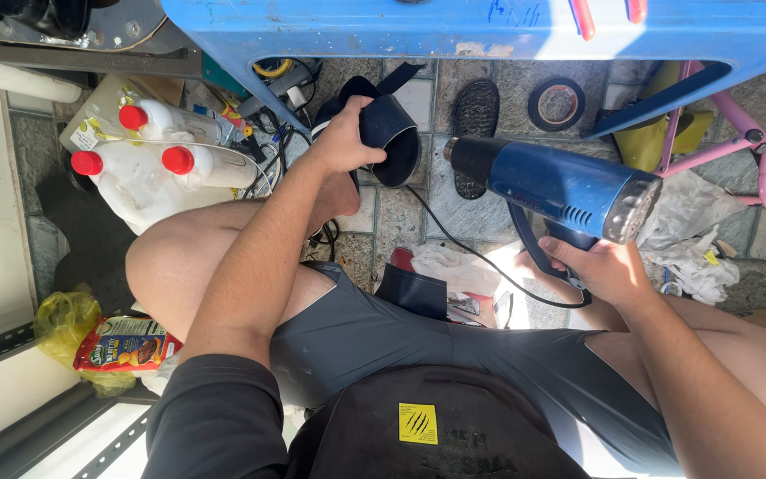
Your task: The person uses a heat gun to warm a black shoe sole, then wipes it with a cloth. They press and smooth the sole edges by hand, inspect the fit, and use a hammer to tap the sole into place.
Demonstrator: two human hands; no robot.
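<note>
Head view — left hand grips dark rubber piece | right hand — blue heat gun

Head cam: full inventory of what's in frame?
heat gun: 1, blue, in right hand, nozzle toward the rubber piece
rubber piece: 1, dark curved strip, in left hand
cord: 1, black, across the floor
jugs: 3, white with red caps, floor at left
tape roll: 1, black, floor under the table
sandal: 1, dark, floor centre
table: 1, blue, top of view
pink frame: 1, far right
snack bag: 1, red, lower left
yellow bag: 1, lower left
left hand: gripping the rubber piece
right hand: on the gun's handle
</note>
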